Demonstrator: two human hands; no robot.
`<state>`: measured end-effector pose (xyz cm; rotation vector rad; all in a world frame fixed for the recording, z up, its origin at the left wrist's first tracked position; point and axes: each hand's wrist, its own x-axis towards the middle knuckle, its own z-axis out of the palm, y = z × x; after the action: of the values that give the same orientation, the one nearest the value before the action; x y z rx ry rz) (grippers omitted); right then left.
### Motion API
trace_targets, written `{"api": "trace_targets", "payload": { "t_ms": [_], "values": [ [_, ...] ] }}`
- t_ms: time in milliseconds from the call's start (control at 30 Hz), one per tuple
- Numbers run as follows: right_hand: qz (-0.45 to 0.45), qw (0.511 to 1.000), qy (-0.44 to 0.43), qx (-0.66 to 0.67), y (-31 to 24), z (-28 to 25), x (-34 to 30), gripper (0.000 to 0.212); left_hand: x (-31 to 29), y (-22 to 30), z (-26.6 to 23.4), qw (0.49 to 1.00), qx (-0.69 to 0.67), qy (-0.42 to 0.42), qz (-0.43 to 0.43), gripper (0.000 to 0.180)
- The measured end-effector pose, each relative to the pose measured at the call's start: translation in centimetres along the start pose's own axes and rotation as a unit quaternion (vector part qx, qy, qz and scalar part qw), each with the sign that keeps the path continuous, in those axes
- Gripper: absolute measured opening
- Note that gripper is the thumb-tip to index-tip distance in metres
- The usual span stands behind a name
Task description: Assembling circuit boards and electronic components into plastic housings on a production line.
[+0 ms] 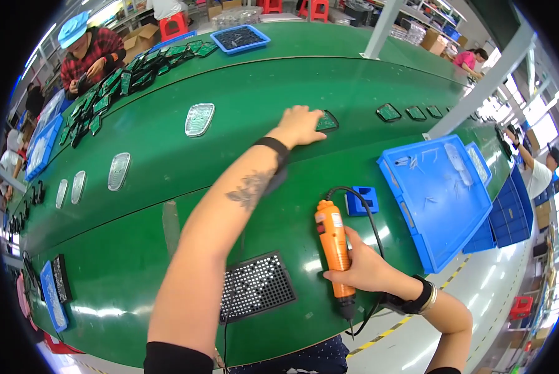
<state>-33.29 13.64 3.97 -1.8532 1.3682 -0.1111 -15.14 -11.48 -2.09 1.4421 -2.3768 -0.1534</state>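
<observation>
My left hand point(299, 124) reaches across the green bench to a green circuit board in a black frame point(327, 121). Its thumb and fingers close on the board's left end, partly covering it. In my right hand point(370, 269) is an orange electric screwdriver point(334, 240), its bit pointing down toward the bench's near edge and its black cord looping at the top. Behind the tool sits a small blue block point(362, 201) with a recess. Below my left forearm lies a black tray with a grid of holes point(261, 287), many filled with small pale pieces.
A big blue tray point(441, 206) with clear plastic parts stands at right. More framed boards point(388, 112) line the strip beyond. Clear oval covers point(200, 119) lie to the left. A co-worker point(89, 56) sits behind a heap of boards point(114, 87). A post point(473, 90) rises at right.
</observation>
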Motion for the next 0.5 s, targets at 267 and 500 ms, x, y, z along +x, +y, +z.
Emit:
{"api": "trace_targets", "payload": {
  "t_ms": [267, 500],
  "values": [
    [-0.006, 0.827, -0.131, 0.547, -1.3, -0.7, -2.2, 0.073, -1.3, 0.1, 0.7, 0.998, 0.025, -0.012, -0.051, 0.036],
    [-0.18, 0.718, -0.05, 0.67, -7.5, -2.2, -3.4, 0.053, -15.4, 0.3, -12.3, 0.994, -0.085, 0.017, 0.063, 0.03]
  ]
}}
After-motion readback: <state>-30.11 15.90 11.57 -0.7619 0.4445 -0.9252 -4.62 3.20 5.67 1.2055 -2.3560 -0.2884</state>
